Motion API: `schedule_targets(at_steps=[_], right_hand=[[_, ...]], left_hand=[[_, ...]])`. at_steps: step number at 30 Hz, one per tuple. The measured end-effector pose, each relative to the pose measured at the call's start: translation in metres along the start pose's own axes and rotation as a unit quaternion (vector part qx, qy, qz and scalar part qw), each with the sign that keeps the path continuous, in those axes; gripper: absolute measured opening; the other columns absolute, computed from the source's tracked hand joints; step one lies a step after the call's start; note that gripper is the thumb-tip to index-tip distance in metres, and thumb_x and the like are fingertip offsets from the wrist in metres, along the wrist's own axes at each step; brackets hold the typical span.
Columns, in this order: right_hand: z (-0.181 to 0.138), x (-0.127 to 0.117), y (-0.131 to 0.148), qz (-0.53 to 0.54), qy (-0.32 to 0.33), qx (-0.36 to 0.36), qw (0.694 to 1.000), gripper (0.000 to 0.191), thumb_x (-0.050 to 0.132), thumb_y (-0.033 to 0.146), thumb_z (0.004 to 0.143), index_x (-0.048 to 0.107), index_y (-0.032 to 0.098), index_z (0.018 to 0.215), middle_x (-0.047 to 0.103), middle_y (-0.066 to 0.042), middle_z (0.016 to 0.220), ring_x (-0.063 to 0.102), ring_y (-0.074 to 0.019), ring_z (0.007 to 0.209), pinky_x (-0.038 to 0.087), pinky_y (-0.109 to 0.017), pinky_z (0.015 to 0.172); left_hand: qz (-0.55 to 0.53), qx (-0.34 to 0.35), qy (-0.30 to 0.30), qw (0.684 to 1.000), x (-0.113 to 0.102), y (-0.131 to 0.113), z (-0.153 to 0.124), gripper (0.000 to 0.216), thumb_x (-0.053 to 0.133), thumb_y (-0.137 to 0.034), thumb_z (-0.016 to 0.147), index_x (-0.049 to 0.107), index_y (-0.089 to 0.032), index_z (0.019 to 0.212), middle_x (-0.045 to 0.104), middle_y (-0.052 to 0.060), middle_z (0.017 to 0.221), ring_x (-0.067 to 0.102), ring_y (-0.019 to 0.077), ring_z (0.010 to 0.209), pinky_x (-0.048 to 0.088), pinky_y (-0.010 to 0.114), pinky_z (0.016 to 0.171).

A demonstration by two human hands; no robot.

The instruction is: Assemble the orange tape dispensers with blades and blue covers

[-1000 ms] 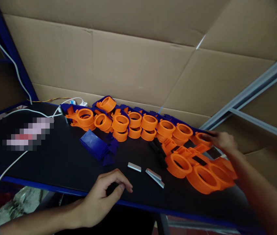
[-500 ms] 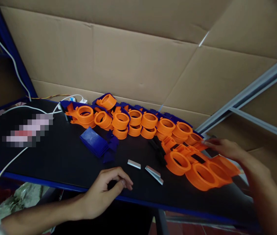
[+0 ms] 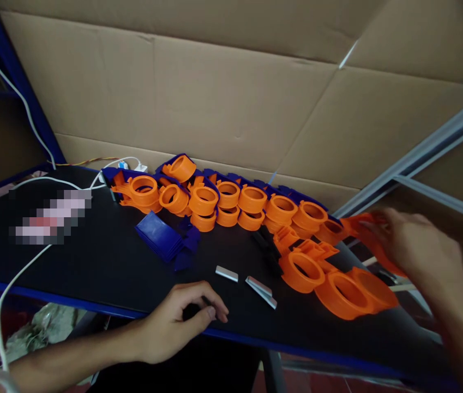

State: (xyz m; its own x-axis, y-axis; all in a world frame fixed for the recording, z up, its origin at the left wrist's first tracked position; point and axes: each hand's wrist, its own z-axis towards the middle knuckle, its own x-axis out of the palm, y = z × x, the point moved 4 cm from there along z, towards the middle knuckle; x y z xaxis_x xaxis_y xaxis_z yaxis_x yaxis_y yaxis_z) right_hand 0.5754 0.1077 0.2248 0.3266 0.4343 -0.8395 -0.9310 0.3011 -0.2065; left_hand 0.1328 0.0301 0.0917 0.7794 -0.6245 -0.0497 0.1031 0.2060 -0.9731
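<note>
My right hand (image 3: 415,245) is closed on an orange plastic tape dispenser body (image 3: 372,234), raised at the table's right end. Part of this piece is hidden behind the fingers. Below it lie more orange bodies with large rings (image 3: 343,295). My left hand (image 3: 192,316) rests at the front table edge, loosely curled, with nothing visible in it. Just beyond its fingers lie a silvery metal strip (image 3: 227,273) and a pair of overlapping metal strips (image 3: 261,292).
Along the cardboard wall (image 3: 231,98) runs a row of orange-and-blue dispensers (image 3: 251,200). Stacked blue plates (image 3: 160,236) and black pieces (image 3: 270,251) lie before it. A white cable (image 3: 4,295) crosses the left side, near a pixelated patch. A metal frame bar (image 3: 415,153) stands at right.
My right hand has lifted an orange tape dispenser body from the pile, moving it up and to the right. My left hand stays nearly still, and the view has shifted slightly.
</note>
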Motion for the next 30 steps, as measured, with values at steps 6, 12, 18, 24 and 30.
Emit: schedule_targets(at_steps=[6,12,18,24,30], right_hand=[[-0.053,-0.088,0.092,0.245,-0.095,-0.041,0.964,0.061,0.053,0.074,0.085,0.07,0.019,0.104,0.073,-0.01,0.084,0.066,-0.0211,0.07,0.047,-0.034,0.065],[-0.143,-0.087,0.215,0.544,0.185,-0.136,0.807,0.028,0.067,0.05,0.088,0.065,0.025,0.098,0.073,-0.001,0.077,0.069,-0.0171,0.065,0.051,-0.025,0.054],[-0.15,-0.06,0.227,0.529,0.183,-0.175,0.81,0.024,0.052,0.042,0.099,0.069,0.024,0.102,0.076,-0.005,0.093,0.073,-0.0205,0.081,0.056,-0.03,0.072],[-0.159,-0.017,0.191,0.218,0.053,-0.221,0.949,0.029,0.052,0.039,0.098,0.072,0.021,0.111,0.076,-0.01,0.103,0.071,-0.0281,0.091,0.052,-0.033,0.06],[-0.177,-0.007,0.199,0.148,-0.011,-0.241,0.959,0.034,0.038,0.025,0.103,0.072,0.019,0.101,0.074,-0.006,0.086,0.068,-0.0181,0.069,0.041,-0.028,0.053]], left_hand=[[-0.067,0.043,0.043,0.996,0.0,-0.001,0.001,0.051,0.063,-0.031,0.093,0.051,-0.026,0.142,0.058,0.016,0.141,0.057,0.0275,0.127,0.049,0.046,0.102],[-0.178,0.032,0.079,0.98,0.011,0.005,-0.005,0.084,0.07,-0.033,0.088,0.023,-0.035,0.158,0.031,0.011,0.165,0.032,0.0299,0.149,0.029,0.054,0.119],[-0.264,-0.034,-0.025,0.964,0.008,0.007,-0.001,0.04,0.052,-0.038,0.099,0.055,-0.021,0.135,0.074,0.014,0.118,0.072,0.0279,0.106,0.056,0.042,0.09],[-0.288,-0.089,-0.064,0.951,-0.006,0.014,0.005,0.038,0.048,-0.043,0.099,0.061,-0.013,0.118,0.077,0.009,0.072,0.075,0.0219,0.062,0.052,0.023,0.051],[-0.278,-0.109,-0.074,0.952,-0.007,0.012,0.007,0.033,0.054,-0.042,0.096,0.064,-0.013,0.109,0.079,0.012,0.088,0.073,0.017,0.054,0.045,0.016,0.041]])
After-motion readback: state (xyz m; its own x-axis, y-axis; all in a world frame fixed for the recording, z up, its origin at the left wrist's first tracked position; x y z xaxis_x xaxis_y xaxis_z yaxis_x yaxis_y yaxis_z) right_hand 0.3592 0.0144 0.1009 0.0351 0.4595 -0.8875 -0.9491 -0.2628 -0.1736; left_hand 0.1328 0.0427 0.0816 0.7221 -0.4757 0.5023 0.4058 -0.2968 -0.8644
